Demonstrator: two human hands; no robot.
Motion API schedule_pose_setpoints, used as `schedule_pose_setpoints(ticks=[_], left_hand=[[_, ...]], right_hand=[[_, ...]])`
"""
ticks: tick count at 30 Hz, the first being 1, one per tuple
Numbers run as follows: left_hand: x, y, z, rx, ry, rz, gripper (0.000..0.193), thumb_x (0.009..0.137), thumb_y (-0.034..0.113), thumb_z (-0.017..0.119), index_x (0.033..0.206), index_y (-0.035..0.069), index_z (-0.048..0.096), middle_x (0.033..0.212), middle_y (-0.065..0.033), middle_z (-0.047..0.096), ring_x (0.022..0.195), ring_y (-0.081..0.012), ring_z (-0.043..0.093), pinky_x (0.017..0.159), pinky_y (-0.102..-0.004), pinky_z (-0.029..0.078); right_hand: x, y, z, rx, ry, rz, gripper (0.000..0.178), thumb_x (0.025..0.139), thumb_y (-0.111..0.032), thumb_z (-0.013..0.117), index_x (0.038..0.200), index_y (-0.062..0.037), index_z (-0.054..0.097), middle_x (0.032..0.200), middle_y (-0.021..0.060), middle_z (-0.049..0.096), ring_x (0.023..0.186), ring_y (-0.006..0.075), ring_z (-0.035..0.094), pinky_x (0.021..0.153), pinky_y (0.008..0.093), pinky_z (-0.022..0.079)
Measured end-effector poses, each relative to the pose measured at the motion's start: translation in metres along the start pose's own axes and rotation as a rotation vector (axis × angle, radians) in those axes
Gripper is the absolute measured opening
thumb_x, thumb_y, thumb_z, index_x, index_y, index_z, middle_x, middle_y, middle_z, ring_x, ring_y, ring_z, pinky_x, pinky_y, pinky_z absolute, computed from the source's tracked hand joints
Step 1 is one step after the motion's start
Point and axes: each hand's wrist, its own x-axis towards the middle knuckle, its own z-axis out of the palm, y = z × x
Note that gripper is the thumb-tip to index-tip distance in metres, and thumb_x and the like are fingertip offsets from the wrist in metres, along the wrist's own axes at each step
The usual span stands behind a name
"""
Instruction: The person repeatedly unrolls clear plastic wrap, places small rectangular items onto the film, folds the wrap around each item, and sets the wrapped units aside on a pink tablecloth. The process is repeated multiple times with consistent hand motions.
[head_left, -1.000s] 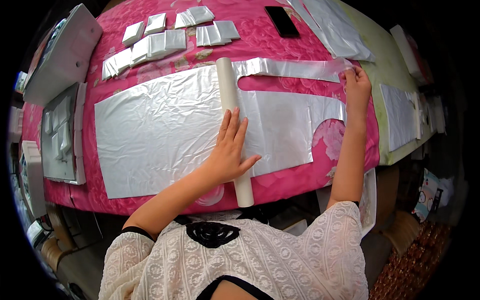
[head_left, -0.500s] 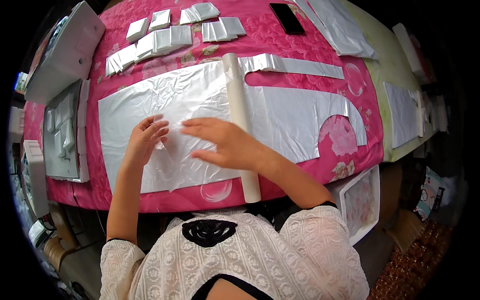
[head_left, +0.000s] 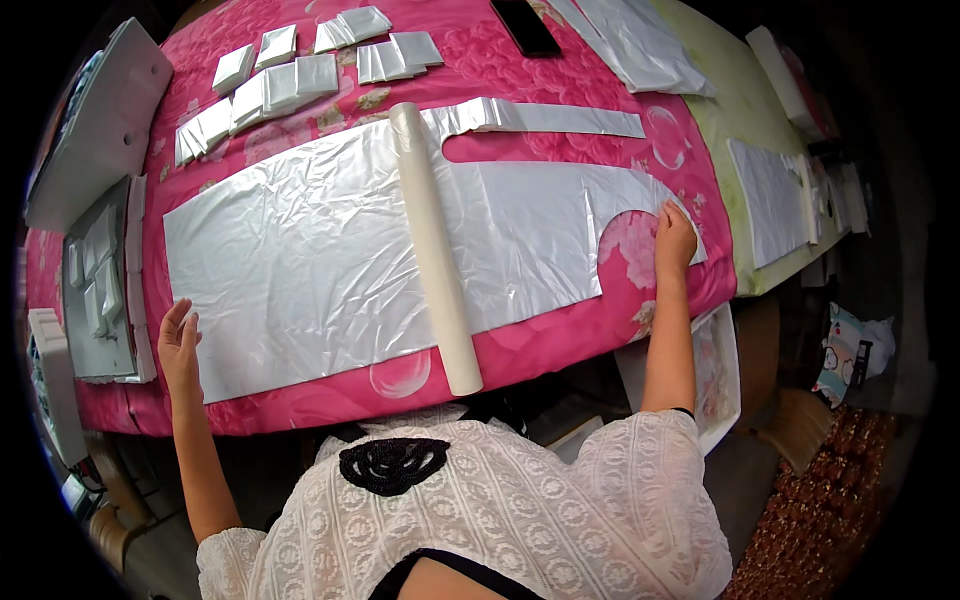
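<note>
A thin, whitish plastic apron (head_left: 530,215) lies spread flat, with curved cut-outs and narrow straps at its right end. Across its middle rests a long cream-coloured tube (head_left: 428,245), running from the far side to the table's front edge. My right hand (head_left: 676,240) is at the apron's right end, fingers closed in a pinch on the strap beside the rounded cut-out. At the near left corner of the apron is my left hand (head_left: 180,350), its fingers apart and nothing in them.
Several folded plastic packets (head_left: 285,85) lie in groups at the back left, and a black phone (head_left: 526,27) at the back. More plastic sheets (head_left: 635,45) lie far right. A white foam box (head_left: 100,125) stands left; a white bin (head_left: 715,385) sits below the table edge.
Both hands have parted from above the apron's left half. My right hand has gone right to the strap end, my left hand left to the near corner. The whole view has shifted slightly.
</note>
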Motion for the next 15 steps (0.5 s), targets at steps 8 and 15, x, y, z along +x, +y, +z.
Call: schedule_pose_setpoints(ticks=[8,15], left_hand=[[-0.059,0.079,0.092,-0.204,-0.417,0.34,0.029,0.086,-0.003,0.053,0.115,-0.002,0.054,0.114,-0.0094,0.058,0.104,-0.0164,0.056,0.09,-0.0272,0.042],[-0.079,0.107,0.168,-0.377,-0.928,-0.177,0.035,0.09,0.025,0.054,0.112,-0.002,0.055,0.097,-0.0108,0.063,0.085,-0.016,0.062,0.073,-0.0269,0.05]], right_hand=[[-0.037,-0.126,-0.052,0.485,0.067,-0.117,0.012,0.072,-0.006,0.067,0.079,-0.0032,0.058,0.083,0.0069,0.064,0.071,0.0201,0.061,0.066,0.0303,0.047],[-0.15,-0.306,-0.043,0.922,-0.392,-0.727,0.019,0.073,-0.01,0.069,0.087,-0.003,0.058,0.086,0.0087,0.06,0.076,0.024,0.059,0.065,0.0339,0.048]])
